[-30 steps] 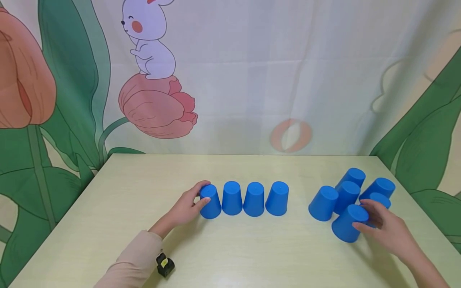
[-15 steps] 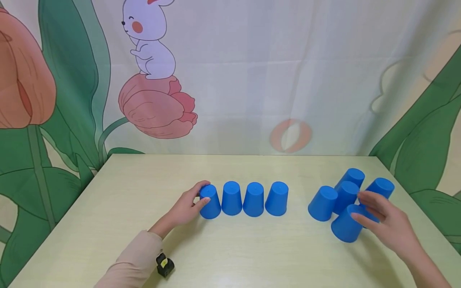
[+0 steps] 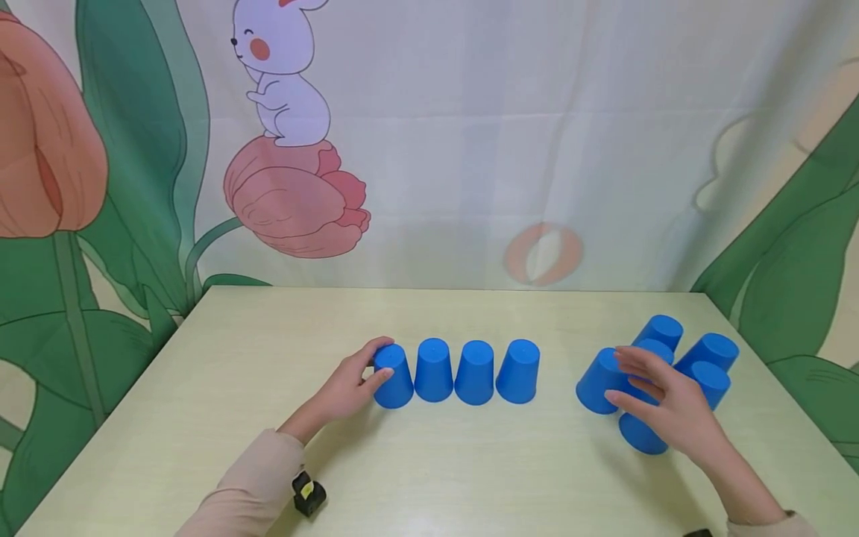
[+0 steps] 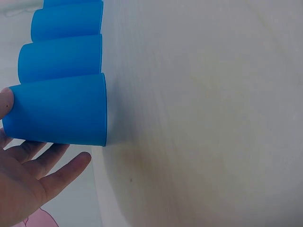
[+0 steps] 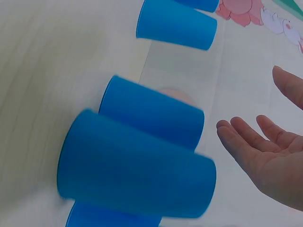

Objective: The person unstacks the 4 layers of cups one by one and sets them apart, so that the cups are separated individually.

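In the lower left of the head view a sleeve (image 3: pixel 248 488) leads up to the left hand (image 3: pixel 345 388). This hand rests on the pale surface (image 3: pixel 235 373) with its fingers curled round the first cup (image 3: pixel 394 377), the left end of a row. The thumb is on the near side of the cup and a fingertip shows behind it. Three more blue cups (image 3: pixel 475 371) stand upside down in the row, each one touching the next, near the middle of the frame.

To the right there is a gap, then a bunch of blue cups (image 3: pixel 705 350), also upside down and packed close together. The right hand (image 3: pixel 661 406) hovers over the front of this bunch with its fingers straight and spread, so it is open. Whether it touches a cup cannot be told. In the right wrist view the palm (image 5: pixel 270 161) is empty and sits apart from the nearest cup (image 5: pixel 137 175)

At the back hangs a curtain (image 3: pixel 470 149) with a rabbit (image 3: pixel 282 74) on a pink flower
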Demonstrator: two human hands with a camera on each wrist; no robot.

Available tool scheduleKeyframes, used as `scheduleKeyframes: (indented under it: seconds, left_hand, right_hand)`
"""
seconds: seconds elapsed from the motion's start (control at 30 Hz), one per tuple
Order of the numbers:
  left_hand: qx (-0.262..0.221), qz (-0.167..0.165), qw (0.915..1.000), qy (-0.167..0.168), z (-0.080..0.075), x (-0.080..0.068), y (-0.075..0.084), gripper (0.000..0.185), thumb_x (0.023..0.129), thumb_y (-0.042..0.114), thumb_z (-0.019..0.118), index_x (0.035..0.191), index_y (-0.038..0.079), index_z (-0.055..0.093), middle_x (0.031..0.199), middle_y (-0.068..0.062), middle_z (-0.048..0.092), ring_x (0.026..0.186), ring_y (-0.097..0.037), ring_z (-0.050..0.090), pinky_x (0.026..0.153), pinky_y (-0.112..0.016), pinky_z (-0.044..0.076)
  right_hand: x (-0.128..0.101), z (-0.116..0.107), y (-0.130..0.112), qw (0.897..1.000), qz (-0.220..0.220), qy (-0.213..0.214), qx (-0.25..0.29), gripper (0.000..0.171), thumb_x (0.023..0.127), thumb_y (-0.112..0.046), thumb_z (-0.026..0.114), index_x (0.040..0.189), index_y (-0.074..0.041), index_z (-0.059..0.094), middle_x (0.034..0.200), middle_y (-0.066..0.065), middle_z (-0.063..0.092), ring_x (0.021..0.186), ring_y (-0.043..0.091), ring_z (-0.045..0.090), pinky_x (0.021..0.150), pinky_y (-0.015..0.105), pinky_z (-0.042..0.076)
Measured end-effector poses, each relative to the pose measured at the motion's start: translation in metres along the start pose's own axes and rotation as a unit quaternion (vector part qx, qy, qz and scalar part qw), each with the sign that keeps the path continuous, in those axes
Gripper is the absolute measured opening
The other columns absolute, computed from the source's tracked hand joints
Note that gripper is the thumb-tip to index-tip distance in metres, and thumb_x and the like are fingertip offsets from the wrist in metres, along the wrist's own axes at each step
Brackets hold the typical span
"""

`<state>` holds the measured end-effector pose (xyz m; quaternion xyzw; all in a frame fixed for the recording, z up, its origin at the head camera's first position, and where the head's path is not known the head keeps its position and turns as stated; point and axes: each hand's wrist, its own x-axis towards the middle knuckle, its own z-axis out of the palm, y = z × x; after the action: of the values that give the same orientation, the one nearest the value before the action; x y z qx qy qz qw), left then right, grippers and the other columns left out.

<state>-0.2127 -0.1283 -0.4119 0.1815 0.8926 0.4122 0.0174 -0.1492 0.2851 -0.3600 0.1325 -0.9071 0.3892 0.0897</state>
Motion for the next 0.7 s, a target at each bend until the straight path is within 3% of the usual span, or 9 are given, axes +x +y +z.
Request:
scheduleKeyframes:
  seconds: [0.17, 0.3, 0.7]
  left_hand:
    - [-0.002, 0.002, 1.0000, -0.001, 0.001, 0.000, 0.000, 0.049, 0.093, 0.019, 0.053, 0.137, 0.008, 0.033, 0.132, -0.019, 0.045, 0.115, -0.039, 0.046, 0.084, -0.051, 0.046]
    - [-0.003, 0.003, 1.0000, 0.000, 0.001, 0.000, -0.001, 0.049, 0.093, 0.018, 0.053, 0.137, 0.008, 0.033, 0.132, -0.019, 0.045, 0.116, -0.039, 0.046, 0.084, -0.051, 0.046]
    - [0.000, 0.003, 1.0000, -0.001, 0.000, 0.000, 0.000, 0.050, 0.093, 0.019, 0.053, 0.137, 0.008, 0.033, 0.133, -0.019, 0.044, 0.116, -0.039, 0.046, 0.085, -0.051, 0.046]
  right_hand:
    - [0.007, 0.010, -0.003, 1.000, -0.002, -0.013, -0.004, 0.062, 0.083, -0.024, 0.067, 0.133, -0.001, 0.039, 0.127, 0.022, 0.049, 0.114, 0.035, 0.048, 0.086, 0.025, 0.045]
    - [0.012, 0.016, -0.006, 1.000, -0.004, -0.025, 0.004, 0.063, 0.083, -0.024, 0.067, 0.134, 0.000, 0.038, 0.128, 0.023, 0.048, 0.115, 0.036, 0.047, 0.088, 0.043, 0.042]
    - [0.030, 0.038, 0.000, 0.998, 0.012, -0.055, 0.032, 0.066, 0.083, -0.021, 0.068, 0.136, 0.000, 0.034, 0.131, 0.024, 0.043, 0.117, 0.040, 0.044, 0.090, 0.049, 0.041]
